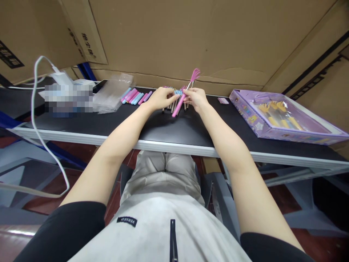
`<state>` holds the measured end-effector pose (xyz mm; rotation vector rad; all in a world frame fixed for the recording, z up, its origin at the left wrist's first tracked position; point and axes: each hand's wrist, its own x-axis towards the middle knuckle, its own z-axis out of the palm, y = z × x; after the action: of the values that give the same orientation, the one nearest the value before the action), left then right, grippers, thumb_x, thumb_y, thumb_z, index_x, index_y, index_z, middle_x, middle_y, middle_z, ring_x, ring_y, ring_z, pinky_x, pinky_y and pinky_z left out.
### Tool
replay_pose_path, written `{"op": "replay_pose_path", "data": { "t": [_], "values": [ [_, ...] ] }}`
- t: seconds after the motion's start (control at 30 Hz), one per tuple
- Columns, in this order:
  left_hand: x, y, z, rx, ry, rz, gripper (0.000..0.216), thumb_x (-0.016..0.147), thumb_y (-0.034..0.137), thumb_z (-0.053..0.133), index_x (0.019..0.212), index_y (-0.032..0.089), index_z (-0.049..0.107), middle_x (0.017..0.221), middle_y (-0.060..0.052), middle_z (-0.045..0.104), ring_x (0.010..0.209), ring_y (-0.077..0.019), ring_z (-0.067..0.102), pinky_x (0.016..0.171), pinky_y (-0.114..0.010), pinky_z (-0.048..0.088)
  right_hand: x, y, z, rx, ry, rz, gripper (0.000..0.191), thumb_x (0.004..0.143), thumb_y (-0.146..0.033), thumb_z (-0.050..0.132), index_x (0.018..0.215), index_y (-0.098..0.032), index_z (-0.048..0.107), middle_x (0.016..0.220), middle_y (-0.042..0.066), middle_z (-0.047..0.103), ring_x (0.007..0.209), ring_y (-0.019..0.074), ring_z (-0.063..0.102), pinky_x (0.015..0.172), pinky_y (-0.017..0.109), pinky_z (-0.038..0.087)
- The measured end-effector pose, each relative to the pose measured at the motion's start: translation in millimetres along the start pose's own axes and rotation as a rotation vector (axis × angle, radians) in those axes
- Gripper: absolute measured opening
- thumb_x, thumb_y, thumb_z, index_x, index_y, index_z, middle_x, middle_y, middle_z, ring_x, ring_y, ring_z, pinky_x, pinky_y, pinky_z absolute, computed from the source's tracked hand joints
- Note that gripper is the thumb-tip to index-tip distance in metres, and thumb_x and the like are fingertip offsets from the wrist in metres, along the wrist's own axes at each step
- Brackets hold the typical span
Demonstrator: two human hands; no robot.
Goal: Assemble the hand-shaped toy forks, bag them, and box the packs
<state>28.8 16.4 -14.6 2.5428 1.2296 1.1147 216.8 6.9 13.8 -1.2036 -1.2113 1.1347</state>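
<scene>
My left hand (161,97) and my right hand (195,98) meet over the black table top (180,127). Together they pinch a pink-handled tool (180,102) with a thin metal stem and a pink claw-like head (195,75) that points up and away. Both hands have their fingers closed on it. Beneath them lies a row of several similar tools (174,95), partly hidden by my fingers. A small group of pink, blue and purple handles (135,96) rests to the left of my left hand.
Clear plastic bags (112,91) lie left of the handles, beside a white charger with a cable (38,120). A purple boxed toy set (283,115) sits at the right, a small pink piece (223,100) near it. Cardboard (191,36) walls the back.
</scene>
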Motion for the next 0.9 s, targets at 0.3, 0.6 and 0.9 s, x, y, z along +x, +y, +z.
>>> {"op": "replay_pose_path", "data": {
  "t": [0.3, 0.6, 0.9],
  "values": [
    [-1.2, 8.9, 2.6, 0.080, -0.018, 0.041, 0.023, 0.097, 0.041, 0.065, 0.087, 0.021, 0.065, 0.074, -0.002, 0.065, 0.074, -0.0216, 0.059, 0.077, -0.033, 0.044, -3.8, -0.5, 7.4, 0.077, -0.009, -0.029, 0.037, 0.096, -0.028, 0.088, 0.084, -0.021, 0.053, 0.067, -0.005, 0.068, 0.055, 0.0057, 0.067, 0.055, 0.011, 0.054],
    [0.3, -3.1, 5.1, 0.057, 0.037, -0.047, 0.015, 0.104, 0.031, 0.061, 0.107, 0.020, 0.070, 0.089, -0.008, 0.072, 0.093, -0.0268, 0.067, 0.091, -0.038, 0.051, -9.3, -4.1, 10.0, 0.166, 0.068, -0.065, 0.039, 0.105, -0.044, 0.077, 0.082, -0.019, 0.057, 0.071, -0.004, 0.069, 0.057, 0.0036, 0.062, 0.048, 0.011, 0.044],
    [-1.3, 2.6, 2.5, 0.021, 0.005, -0.136, 0.010, 0.104, 0.028, 0.063, 0.108, 0.023, 0.071, 0.087, -0.007, 0.071, 0.092, -0.0272, 0.069, 0.092, -0.037, 0.051, 7.8, -7.8, -11.9, 0.227, 0.175, -0.123, 0.034, 0.100, -0.041, 0.082, 0.086, -0.020, 0.060, 0.082, -0.004, 0.068, 0.062, 0.0042, 0.061, 0.057, 0.015, 0.049]
  ]
}}
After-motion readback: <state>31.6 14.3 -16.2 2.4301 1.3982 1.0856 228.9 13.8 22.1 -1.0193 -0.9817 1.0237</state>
